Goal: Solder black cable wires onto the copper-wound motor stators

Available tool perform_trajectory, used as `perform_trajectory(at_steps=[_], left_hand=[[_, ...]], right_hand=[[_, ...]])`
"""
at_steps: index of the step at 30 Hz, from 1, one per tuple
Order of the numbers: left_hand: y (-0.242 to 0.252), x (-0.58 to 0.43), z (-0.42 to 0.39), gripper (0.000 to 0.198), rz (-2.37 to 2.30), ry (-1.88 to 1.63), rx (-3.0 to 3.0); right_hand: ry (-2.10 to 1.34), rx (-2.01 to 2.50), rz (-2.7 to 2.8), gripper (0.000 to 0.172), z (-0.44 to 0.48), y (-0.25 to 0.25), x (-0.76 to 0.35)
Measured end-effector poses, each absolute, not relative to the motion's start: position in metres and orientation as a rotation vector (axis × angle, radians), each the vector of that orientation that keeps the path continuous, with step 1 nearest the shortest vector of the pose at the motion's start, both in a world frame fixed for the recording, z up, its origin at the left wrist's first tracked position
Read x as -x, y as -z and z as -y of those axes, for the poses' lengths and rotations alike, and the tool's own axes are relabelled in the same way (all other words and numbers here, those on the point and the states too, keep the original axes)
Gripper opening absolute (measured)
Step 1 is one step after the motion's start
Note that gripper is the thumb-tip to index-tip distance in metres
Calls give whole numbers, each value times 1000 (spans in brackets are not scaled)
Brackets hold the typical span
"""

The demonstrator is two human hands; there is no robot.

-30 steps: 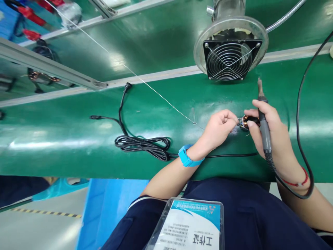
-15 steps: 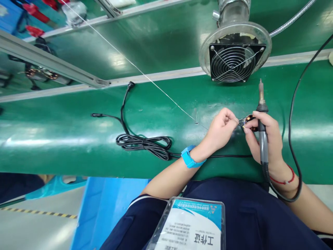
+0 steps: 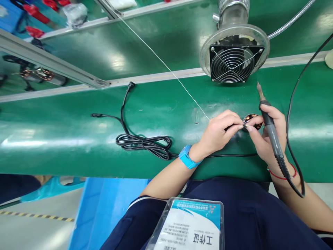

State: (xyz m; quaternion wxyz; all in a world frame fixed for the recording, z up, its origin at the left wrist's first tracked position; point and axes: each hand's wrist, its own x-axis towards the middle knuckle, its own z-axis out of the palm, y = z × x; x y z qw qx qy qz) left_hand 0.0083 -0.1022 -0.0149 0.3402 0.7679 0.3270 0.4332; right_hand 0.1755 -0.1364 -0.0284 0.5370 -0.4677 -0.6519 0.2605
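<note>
My left hand [image 3: 221,133] is closed in a pinch on a thin wire end beside a small round coil with copper windings [image 3: 252,117]. A long strand of solder wire [image 3: 166,64] slants down from the upper left and passes into this hand. My right hand [image 3: 275,139] holds a soldering iron [image 3: 272,132] across its palm, tip pointing up and away from the coil. Its thumb and forefinger also pinch at the wire, meeting the left fingertips. The fingers partly cover the coil, and the exact wire ends are too small to make out.
A fume extractor with a fan grille [image 3: 232,65] hangs above the hands. A coiled black power cable [image 3: 144,142] lies left on the green bench [image 3: 65,152]. The iron's cord [image 3: 291,100] loops at the right. A blue bin [image 3: 109,211] stands below the bench edge.
My left hand has moved right, up to the right fingertips and the coil. The iron has tilted with its tip leftward, and the solder strand has shifted right.
</note>
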Motion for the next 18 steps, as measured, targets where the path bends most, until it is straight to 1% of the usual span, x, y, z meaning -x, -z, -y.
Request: perform_trajectory(at_steps=[4,11,18], left_hand=[[14,-9,104,10,-920,-1049,-2049],[12,-11,104,14,-1150,-890,-1922],[10,-11,103,13,-1214,-824,-1733]], right_hand=[[-573,1142,1613,52,136,27,-178],[-511,1258,1870,55,133,25,-191],[-395,1388,1862,49,123,26,-185]])
